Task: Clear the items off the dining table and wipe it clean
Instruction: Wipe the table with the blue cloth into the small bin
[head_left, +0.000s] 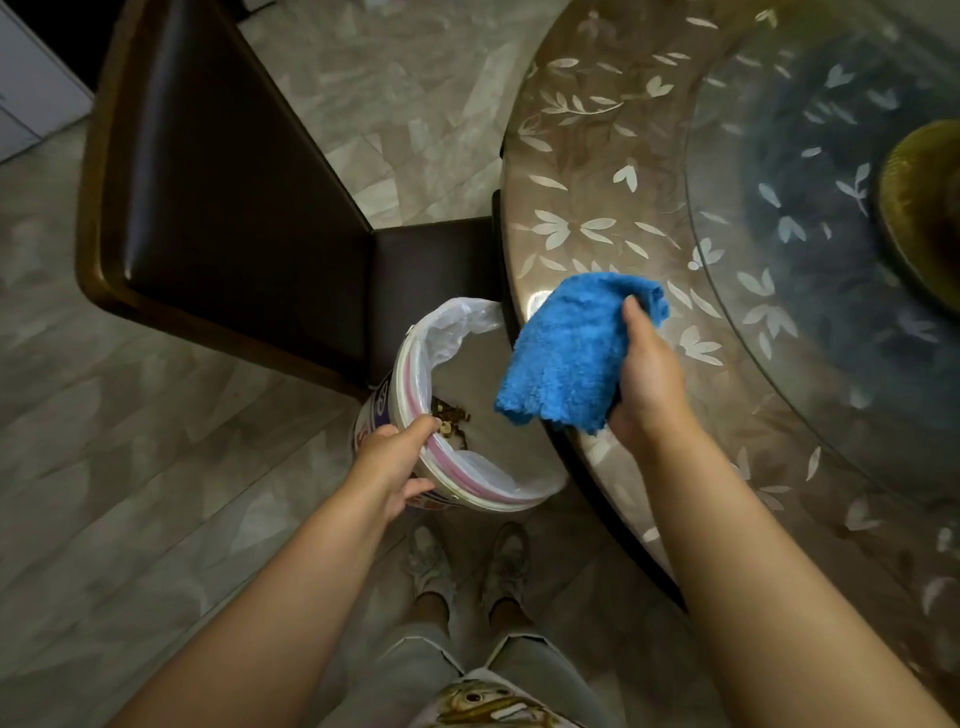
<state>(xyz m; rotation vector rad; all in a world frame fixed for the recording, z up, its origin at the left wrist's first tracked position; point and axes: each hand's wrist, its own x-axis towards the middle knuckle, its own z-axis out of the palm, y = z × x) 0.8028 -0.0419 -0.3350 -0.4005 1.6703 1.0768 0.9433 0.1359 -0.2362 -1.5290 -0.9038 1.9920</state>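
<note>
The left hand (400, 457) grips the rim of the bucket (467, 415) held just below the counter (649, 182) edge, and the right hand (647, 379), closed on the blue cloth (566, 348) at that edge, should probably sweep crumbs slowly outward into it.

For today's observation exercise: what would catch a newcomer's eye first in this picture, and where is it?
The bright blue cloth stands out first, gripped in the right hand at the edge of the leaf-patterned table. Just below that edge, the left hand holds the rim of a bag-lined bin with brown crumbs inside. A dark chair stands behind it.
</note>
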